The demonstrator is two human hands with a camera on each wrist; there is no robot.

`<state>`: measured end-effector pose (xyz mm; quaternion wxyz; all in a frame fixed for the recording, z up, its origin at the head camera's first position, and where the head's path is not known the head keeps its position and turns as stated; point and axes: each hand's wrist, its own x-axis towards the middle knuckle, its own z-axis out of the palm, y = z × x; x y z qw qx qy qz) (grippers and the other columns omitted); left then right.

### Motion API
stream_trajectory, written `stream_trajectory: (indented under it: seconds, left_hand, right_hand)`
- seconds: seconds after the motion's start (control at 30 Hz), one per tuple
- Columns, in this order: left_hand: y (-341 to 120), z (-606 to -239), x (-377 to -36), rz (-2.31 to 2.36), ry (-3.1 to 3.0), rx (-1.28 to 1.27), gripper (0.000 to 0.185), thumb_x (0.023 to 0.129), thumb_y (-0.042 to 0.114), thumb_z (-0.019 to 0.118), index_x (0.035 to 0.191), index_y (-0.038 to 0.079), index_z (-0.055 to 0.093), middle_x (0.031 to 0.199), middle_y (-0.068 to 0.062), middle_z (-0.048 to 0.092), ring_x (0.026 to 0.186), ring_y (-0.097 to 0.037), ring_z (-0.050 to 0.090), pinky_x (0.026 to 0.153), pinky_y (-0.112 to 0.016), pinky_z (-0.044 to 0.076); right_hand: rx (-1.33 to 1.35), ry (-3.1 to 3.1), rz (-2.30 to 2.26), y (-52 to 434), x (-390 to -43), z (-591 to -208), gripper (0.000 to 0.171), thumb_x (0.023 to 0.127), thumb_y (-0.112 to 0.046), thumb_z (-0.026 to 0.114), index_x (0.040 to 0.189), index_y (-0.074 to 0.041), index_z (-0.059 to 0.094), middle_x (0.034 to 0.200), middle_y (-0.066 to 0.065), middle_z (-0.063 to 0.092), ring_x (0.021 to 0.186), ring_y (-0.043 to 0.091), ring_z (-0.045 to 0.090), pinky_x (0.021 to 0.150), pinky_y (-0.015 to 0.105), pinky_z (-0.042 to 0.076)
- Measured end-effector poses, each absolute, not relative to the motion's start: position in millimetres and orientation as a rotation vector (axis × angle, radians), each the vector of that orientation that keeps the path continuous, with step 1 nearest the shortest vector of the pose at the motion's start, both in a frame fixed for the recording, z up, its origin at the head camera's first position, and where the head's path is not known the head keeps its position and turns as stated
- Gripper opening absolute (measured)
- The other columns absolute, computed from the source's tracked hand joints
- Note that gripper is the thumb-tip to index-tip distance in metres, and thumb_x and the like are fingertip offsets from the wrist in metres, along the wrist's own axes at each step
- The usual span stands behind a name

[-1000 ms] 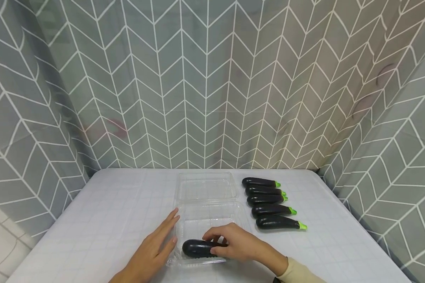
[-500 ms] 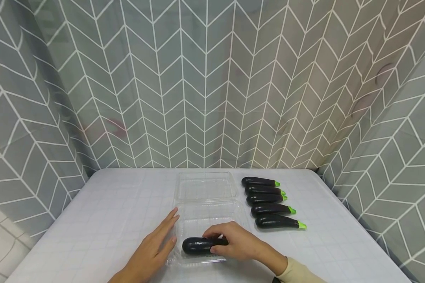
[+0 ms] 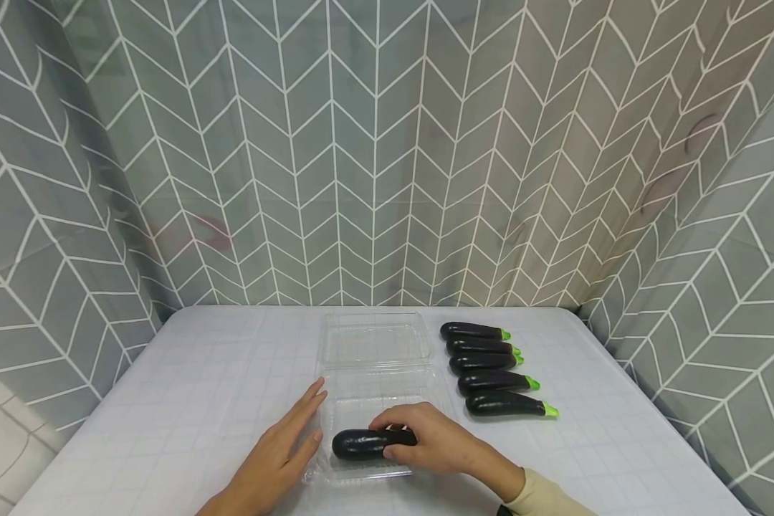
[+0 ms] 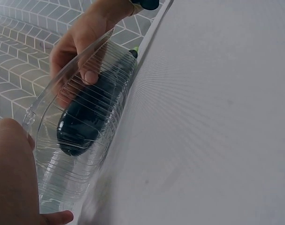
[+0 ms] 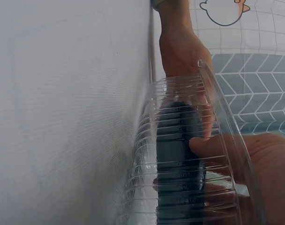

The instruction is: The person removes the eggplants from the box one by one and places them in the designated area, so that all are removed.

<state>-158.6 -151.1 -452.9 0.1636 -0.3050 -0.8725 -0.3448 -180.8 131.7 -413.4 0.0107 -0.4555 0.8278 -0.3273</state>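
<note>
A dark eggplant (image 3: pixel 360 445) lies crosswise in the near part of a clear plastic clamshell box (image 3: pixel 387 387). My right hand (image 3: pixel 431 438) grips it near its right end, thumb on the near side and fingers on the far side. In the right wrist view the thumb of the right hand (image 5: pixel 264 164) presses the eggplant (image 5: pixel 180 159), seen through the ribbed wall. My left hand (image 3: pixel 276 459) rests along the left wall of the box, fingers fairly straight. Through the plastic, the left wrist view shows the eggplant (image 4: pixel 88 117) with a bit of green stem.
Several more eggplants (image 3: pixel 504 403) with green stems lie in a column right of the box. Its lid (image 3: pixel 377 346) lies folded back flat behind the base. A white cloth covers the table (image 3: pixel 200 387), and a grey patterned curtain (image 3: pixel 374 158) hangs behind.
The gripped eggplant has shifted very slightly away from the box's near wall along with my right hand. My left hand stays in place at the left wall.
</note>
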Motion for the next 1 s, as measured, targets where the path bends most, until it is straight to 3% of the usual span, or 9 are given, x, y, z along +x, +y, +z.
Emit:
stream_trajectory:
  seconds: [0.53,1.0]
  left_hand:
    - [-151.0,-457.8,-160.2,-1.003,-2.475,-0.831,0.058,0.095,0.017,0.055,0.147,0.024,0.030,0.152,0.004,0.023,0.135,-0.017,0.027,0.105,-0.012,0.014]
    - [-153.3,-457.1,-161.3,-0.980,-2.448,-0.897,0.055,0.097,0.020,0.051,0.147,0.020,0.029,0.152,-0.002,0.022,0.135,-0.023,0.028,0.106,-0.015,0.015]
  right_hand:
    - [-1.509,2.605,-1.069,131.8,-180.9,-404.9,0.032,0.085,-0.016,0.069,0.116,-0.015,0.061,0.111,-0.010,0.062,0.099,0.004,0.056,0.086,0.027,0.047]
    - [-1.525,2.633,-1.164,140.2,-181.3,-379.8,0.033,0.087,-0.014,0.067,0.119,-0.016,0.061,0.111,-0.008,0.062,0.095,0.005,0.058,0.079,0.024,0.050]
